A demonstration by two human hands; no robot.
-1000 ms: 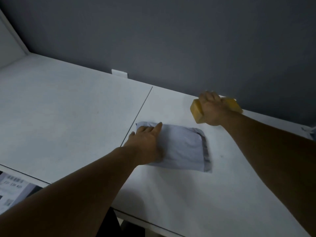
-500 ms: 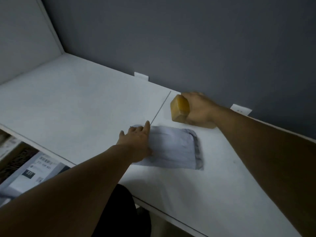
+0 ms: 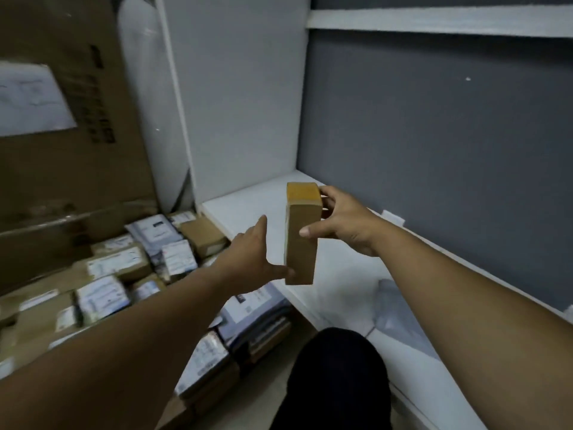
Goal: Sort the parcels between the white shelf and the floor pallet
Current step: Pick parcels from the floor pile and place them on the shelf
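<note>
The right hand (image 3: 344,225) grips an upright brown box (image 3: 302,240) above the white shelf (image 3: 245,206); the left hand (image 3: 251,259), fingers straight, touches its base.

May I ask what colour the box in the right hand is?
The small cardboard box is yellowish brown, clearest in the head view.

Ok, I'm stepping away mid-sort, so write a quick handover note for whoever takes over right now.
Right hand: grips the tan box, held upright in the air above the white shelf.
Left hand: open, fingertips at the box's lower end.
Grey mailer lies on the shelf. Many labelled parcels are piled below, to the left.
Left to do: place the tan box, then probably sort the rest.
</note>
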